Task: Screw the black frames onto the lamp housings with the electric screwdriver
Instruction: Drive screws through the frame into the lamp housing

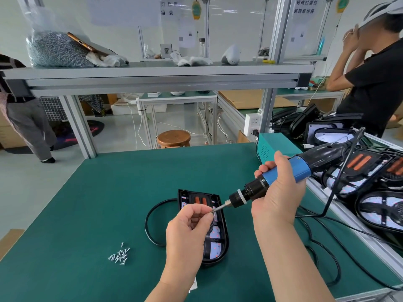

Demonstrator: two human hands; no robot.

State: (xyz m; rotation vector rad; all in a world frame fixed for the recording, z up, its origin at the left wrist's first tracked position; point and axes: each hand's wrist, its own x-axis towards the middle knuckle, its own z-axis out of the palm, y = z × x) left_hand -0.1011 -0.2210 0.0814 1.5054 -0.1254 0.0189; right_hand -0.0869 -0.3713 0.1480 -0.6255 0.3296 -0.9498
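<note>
Centre of frame, low: the lamp housing (pixel 219 247) lay flat on the green mat (pixel 109 192) with its black frame (pixel 225 234) seated around it and a black cable looping off its left side. The left hand (pixel 192 223) hovered just above it, fingers curled, thumb and forefinger pinching what looked like a small screw (pixel 212 212) against the bit tip. The right hand (pixel 277 192) was wrapped tight round the blue body of the electric screwdriver (pixel 298 168), which was tilted down-left with its cord trailing off to the right. Judged stage: loading a screw onto the bit, nothing being driven. Couldn't tell whether any screws already sat in this frame, since the hand covered the middle. A small pile of loose screws (pixel 120 256) waited lower left, so fastening was probably far from finished. More housings (pixel 370 203) were stacked at the right edge; done or pending, couldn't tell. A clear bag of screws (pixel 52 51) sat on the shelf upper left. Writing: the upper-centre sign showed 组装, and the upper-right sign read roughly 转向灯罩与 / 装饰…组装, partly blurred. No brand was legible on the tool.
</note>
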